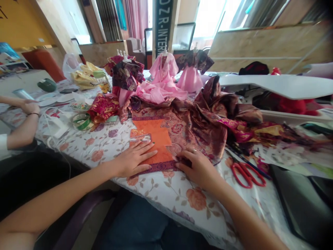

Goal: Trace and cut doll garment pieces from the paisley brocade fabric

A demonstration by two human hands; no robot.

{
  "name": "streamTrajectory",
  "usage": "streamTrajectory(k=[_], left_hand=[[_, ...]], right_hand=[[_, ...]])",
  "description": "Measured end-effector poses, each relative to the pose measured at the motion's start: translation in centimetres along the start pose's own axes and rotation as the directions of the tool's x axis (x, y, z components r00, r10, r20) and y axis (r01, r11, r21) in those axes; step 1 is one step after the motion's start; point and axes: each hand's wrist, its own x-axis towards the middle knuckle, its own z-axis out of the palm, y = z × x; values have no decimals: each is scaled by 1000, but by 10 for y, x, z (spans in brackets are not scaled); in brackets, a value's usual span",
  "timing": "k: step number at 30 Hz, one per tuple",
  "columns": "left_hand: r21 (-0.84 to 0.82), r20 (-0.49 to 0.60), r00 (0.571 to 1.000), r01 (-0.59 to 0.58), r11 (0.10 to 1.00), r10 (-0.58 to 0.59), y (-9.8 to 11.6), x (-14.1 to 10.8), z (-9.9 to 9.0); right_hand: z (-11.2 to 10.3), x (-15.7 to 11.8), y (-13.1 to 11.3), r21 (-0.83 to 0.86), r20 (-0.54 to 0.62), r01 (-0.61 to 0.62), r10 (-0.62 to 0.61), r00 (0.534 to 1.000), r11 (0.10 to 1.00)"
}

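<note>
left hand [133, 159] splayed on orange fabric [161, 136] — right hand [198, 166] at brocade [191, 126], grip unclear

Flat panel [161, 136] on table [111, 146]: draped cloth [194, 128] to its right, scissors [246, 172] farther right, tape roll [84, 125] left, small dresses [168, 71] behind.

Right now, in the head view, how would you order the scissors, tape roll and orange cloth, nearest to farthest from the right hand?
1. Orange cloth: just left of the right hand.
2. Scissors: on its right.
3. Tape roll: far left.
</note>
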Motion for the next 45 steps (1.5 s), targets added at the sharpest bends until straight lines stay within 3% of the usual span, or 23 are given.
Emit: streamTrajectory(k=[15, 22, 27, 30, 33, 35, 37, 41, 45], left_hand=[[73, 2, 1000, -31, 997, 31, 1, -1, 1], [92, -11, 999, -32, 995, 33, 0, -1, 1], [150, -81, 993, -70, 986, 83, -7, -3, 13], [190, -123, 986, -92, 977, 117, -15, -3, 22], [217, -145, 978, -117, 969, 150, -17, -2, 25], [211, -145, 978, -116, 971, 149, -16, -2, 24], [180, -143, 980, -111, 977, 138, -14, -2, 21], [100, -164, 980, -99, 990, 114, -12, -4, 15], [26, -267, 961, -69, 997, 74, -9, -5, 2]], right_hand=[[-6, -1, 2, 5, -2, 7, -7, 1000, 1000], [-22, -2, 9, -58, -150, -149, 138, 979, 987], [-30, -4, 6, -161, -197, -240, 207, 958, 957], [-52, -10, 23, -230, -281, -385, 318, 906, 894], [-83, -26, 52, -259, -405, -614, 494, 770, 746], [-97, -36, 70, -274, -408, -707, 587, 699, 652], [-103, -41, 83, -302, -367, -736, 639, 676, 605], [-93, -36, 93, -364, -270, -705, 656, 705, 609], [-82, -31, 95, -423, -218, -648, 622, 752, 634]])
